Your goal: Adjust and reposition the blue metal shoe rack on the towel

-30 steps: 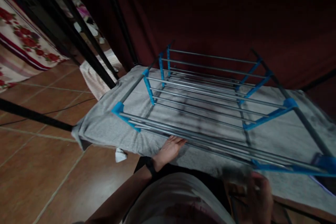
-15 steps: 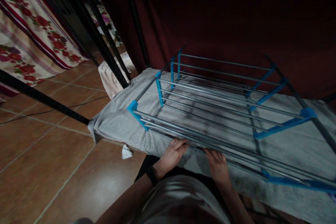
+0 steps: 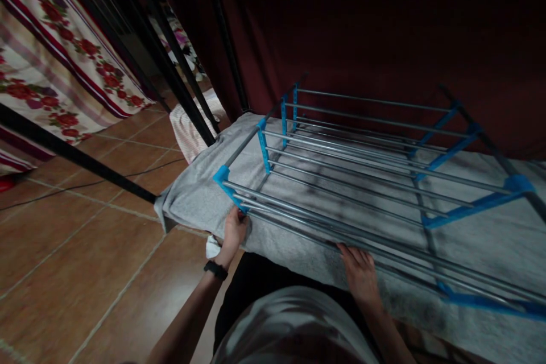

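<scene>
Right hand (image 3: 360,270) at 5 o'clock, flat and open, palm on the grey towel (image 3: 200,196) under the rack's front rods. Left hand (image 3: 234,230) at 7 o'clock, fingers curled on the towel's front edge just below the rack's blue corner. Drying rack (image 3: 362,153) sits on the towel, centre frame. Tiled floor (image 3: 85,250) at 8 o'clock; floral cloth (image 3: 51,68) at 10 o'clock.

One drying rack (image 3: 367,165) with blue plastic joints stands here, and one grey towel (image 3: 200,193) lies spread beneath it. Two hands are on the near edge, the left hand (image 3: 234,230) and the right hand (image 3: 360,273). One black wristband (image 3: 215,269) circles the left wrist. One flowered curtain (image 3: 63,68) hangs at the left.
</scene>
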Available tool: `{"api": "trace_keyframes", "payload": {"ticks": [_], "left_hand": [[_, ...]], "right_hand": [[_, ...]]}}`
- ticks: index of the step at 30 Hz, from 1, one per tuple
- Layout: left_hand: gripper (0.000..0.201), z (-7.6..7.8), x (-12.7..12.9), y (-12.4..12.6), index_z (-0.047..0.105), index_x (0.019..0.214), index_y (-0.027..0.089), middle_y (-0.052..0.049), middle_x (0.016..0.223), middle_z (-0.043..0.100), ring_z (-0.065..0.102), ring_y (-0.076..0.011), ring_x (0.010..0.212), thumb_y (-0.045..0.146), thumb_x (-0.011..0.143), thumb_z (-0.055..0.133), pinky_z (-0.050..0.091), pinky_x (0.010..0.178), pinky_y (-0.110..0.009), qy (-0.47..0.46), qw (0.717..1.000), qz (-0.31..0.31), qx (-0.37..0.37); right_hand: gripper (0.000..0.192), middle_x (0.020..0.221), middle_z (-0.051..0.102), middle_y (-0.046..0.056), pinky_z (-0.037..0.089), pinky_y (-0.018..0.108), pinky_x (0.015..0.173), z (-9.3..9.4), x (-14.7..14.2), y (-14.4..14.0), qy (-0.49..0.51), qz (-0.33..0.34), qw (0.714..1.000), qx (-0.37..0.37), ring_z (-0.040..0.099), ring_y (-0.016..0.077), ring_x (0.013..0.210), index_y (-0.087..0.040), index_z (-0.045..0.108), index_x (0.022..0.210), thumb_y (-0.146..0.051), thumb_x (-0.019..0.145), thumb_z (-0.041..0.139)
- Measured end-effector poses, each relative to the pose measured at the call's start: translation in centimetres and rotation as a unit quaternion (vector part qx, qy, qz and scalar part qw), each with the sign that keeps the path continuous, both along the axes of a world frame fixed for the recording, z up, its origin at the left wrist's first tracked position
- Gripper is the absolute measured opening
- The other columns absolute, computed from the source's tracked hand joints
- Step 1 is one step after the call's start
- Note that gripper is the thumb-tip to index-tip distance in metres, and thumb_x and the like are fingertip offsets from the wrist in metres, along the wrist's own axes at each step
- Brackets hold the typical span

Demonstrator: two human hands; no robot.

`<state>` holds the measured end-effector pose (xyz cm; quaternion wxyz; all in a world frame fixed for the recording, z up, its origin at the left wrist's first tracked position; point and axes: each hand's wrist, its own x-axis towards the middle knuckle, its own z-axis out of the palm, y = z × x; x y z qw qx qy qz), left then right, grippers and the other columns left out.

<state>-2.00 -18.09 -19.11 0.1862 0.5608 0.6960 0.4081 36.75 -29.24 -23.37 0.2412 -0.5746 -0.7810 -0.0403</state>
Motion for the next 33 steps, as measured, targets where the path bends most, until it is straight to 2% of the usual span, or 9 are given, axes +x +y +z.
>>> {"api": "trace_keyframes", "payload": {"ticks": [7,17,26,33], "left_hand": [[0.013,0.4,0.6,-0.8,0.062,0.081,0.02,-0.007,0.082,0.072,0.067,-0.024,0.078,0.023,0.074,0.051,0.052,0.079,-0.036,0.007,1.0,0.022,0.003],[0.026,-0.1,2.3,-2.0,0.065,0.099,0.017,-0.01,0.1,0.074,0.069,-0.0253,0.094,0.02,0.078,0.051,0.052,0.089,-0.04,-0.035,0.999,0.019,0.007],[0.019,-1.7,2.2,-1.5,0.067,0.092,0.016,-0.01,0.091,0.074,0.07,-0.0249,0.086,0.021,0.078,0.055,0.054,0.084,-0.04,-0.042,0.998,0.041,-0.008],[0.018,-1.9,1.8,-1.6,0.067,0.092,0.015,-0.012,0.092,0.074,0.069,-0.026,0.088,0.022,0.079,0.056,0.053,0.085,-0.041,-0.016,0.999,0.039,-0.018]], "right_hand": [[0.039,0.11,0.071,0.006,0.042,0.041,0.092,-0.7,0.8,0.0,0.01,-0.003,1.0,0.011,0.062,0.0234,0.098,-0.026,0.063,0.128,-0.016,0.096,0.044],[0.037,0.111,0.072,0.007,0.042,0.04,0.092,-0.9,1.6,-0.5,0.031,0.008,0.999,0.008,0.063,0.023,0.1,-0.023,0.064,0.128,-0.02,0.099,0.041],[0.043,0.114,0.071,0.007,0.042,0.042,0.094,-1.6,2.4,-1.1,0.042,0.015,0.999,-0.001,0.062,0.0242,0.103,-0.024,0.061,0.133,-0.017,0.096,0.04],[0.045,0.114,0.071,0.007,0.042,0.042,0.095,-1.2,2.3,-0.8,0.038,0.005,0.999,0.004,0.062,0.0245,0.104,-0.026,0.062,0.132,-0.016,0.093,0.042]]}}
